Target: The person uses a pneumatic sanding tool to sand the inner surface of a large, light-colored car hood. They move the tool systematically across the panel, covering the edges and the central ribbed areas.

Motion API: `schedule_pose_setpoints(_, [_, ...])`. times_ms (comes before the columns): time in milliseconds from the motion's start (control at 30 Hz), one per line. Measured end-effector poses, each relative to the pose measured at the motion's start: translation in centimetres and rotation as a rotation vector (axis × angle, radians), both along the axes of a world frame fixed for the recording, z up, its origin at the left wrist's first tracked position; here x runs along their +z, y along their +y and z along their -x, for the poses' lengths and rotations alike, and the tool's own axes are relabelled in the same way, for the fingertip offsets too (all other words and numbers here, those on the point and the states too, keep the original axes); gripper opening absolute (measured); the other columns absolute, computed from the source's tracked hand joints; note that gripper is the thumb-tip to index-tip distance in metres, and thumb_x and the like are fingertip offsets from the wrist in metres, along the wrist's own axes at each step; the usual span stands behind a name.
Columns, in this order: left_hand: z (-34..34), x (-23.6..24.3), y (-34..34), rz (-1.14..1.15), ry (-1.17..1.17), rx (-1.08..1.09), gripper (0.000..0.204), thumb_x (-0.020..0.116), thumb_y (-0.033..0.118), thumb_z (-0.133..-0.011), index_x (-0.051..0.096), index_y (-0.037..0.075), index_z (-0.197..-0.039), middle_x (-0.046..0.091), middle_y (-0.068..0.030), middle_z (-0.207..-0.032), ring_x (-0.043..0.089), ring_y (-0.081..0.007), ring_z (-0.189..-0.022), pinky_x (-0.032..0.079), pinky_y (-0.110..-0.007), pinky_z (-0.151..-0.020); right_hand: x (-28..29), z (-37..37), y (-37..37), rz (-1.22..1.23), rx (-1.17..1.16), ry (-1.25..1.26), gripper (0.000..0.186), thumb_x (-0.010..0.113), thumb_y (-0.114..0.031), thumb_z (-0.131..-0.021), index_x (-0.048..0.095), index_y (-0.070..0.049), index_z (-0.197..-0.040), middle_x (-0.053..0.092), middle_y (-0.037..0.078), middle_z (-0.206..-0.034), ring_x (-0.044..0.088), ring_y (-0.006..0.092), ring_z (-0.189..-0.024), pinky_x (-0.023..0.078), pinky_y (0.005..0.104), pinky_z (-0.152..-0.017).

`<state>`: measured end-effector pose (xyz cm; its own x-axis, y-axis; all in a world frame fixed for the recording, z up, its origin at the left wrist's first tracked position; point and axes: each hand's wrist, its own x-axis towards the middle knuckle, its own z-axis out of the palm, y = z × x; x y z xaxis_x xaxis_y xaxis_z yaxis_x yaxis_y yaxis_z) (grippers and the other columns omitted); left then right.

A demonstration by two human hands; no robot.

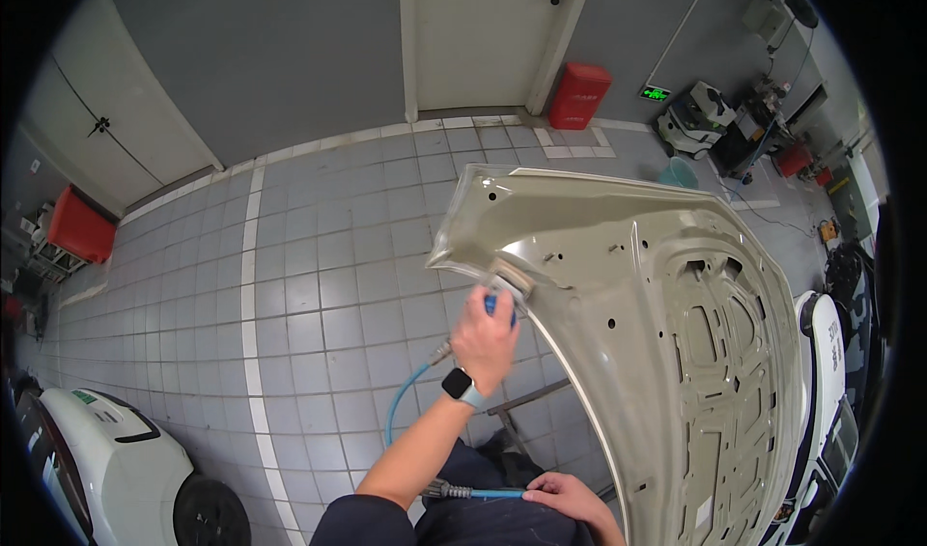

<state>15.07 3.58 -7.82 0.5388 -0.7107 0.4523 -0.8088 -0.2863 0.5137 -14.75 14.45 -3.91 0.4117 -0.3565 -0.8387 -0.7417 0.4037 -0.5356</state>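
A large beige car hood [618, 285], its glossy inner side facing up, stretches away on my right. My left hand [486, 338], with a watch [458, 384] on its wrist, is closed round a spray gun [508, 283]. The gun has blue parts and a pale cup with beige in it, and sits close to the hood's near-left corner. From its lower end a blue air hose [394, 406] curves down past my forearm. Lower down, my right hand [568, 500] pinches the hose beside a metal coupling, in front of my dark clothing.
Part of a stand [521, 401] shows beneath the hood. White cars [126, 449] stand at the lower left and along the right. At the back are doors [483, 44], a red box [579, 97], a teal bucket [678, 172] and workshop machines [697, 121] with cables on the tiled floor.
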Motion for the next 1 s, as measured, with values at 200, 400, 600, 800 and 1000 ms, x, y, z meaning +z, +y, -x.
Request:
schedule_pose_setpoints(200, [-3.4, -1.0, -0.2, 0.258, -0.200, 0.386, 0.049, 0.086, 0.018, -0.078, 0.064, 0.021, -0.122, 0.059, -0.0114, -0.121, 0.066, -0.0314, -0.093, 0.057, -0.042, -0.073, -0.6, 0.8, -0.5, -0.008, 0.015, 0.022, 0.039, 0.082, -0.036, -0.094, 0.076, 0.000, -0.109, 0.073, 0.003, -0.084, 0.064, 0.0088, -0.078, 0.051, 0.0263, -0.074])
schedule_pose_setpoints(400, [-0.8, -1.6, -0.5, 0.177, -0.096, 0.181, 0.049, 0.087, 0.019, -0.077, 0.064, 0.022, -0.121, 0.060, -0.0101, -0.121, 0.067, -0.0313, -0.096, 0.058, -0.042, -0.074, -1.4, 1.3, -1.0, -0.069, 0.063, -0.010, 0.039, 0.081, -0.035, -0.095, 0.076, 0.000, -0.109, 0.074, 0.004, -0.086, 0.065, 0.0092, -0.080, 0.052, 0.0266, -0.075])
schedule_pose_setpoints(600, [-3.8, -1.5, 0.1, 0.141, -0.193, 0.389, 0.051, 0.084, 0.016, -0.078, 0.062, 0.024, -0.123, 0.058, -0.0075, -0.123, 0.064, -0.0297, -0.087, 0.053, -0.044, -0.069, -1.3, 1.3, -1.4, -0.078, 0.100, -0.004, 0.038, 0.081, -0.035, -0.096, 0.076, 0.000, -0.110, 0.074, 0.003, -0.086, 0.064, 0.0089, -0.080, 0.051, 0.0262, -0.074])
schedule_pose_setpoints(800, [-1.9, -1.7, -0.6, 0.125, -0.235, 0.291, 0.050, 0.085, 0.018, -0.078, 0.064, 0.024, -0.122, 0.060, -0.0086, -0.123, 0.066, -0.0305, -0.094, 0.057, -0.042, -0.074, -1.5, 1.6, -1.5, -0.063, 0.148, -0.008, 0.038, 0.080, -0.035, -0.096, 0.076, 0.000, -0.110, 0.073, 0.003, -0.085, 0.063, 0.0080, -0.079, 0.050, 0.0254, -0.073])
schedule_pose_setpoints(1000, [-1.5, -1.2, 0.2, 0.092, -0.160, 0.155, 0.050, 0.084, 0.017, -0.078, 0.063, 0.024, -0.123, 0.058, -0.0085, -0.123, 0.066, -0.0309, -0.094, 0.057, -0.043, -0.074, -2.0, 1.3, -1.3, -0.085, 0.150, -0.050, 0.037, 0.080, -0.035, -0.096, 0.076, -0.001, -0.110, 0.072, 0.003, -0.083, 0.063, 0.0075, -0.077, 0.050, 0.0258, -0.072])
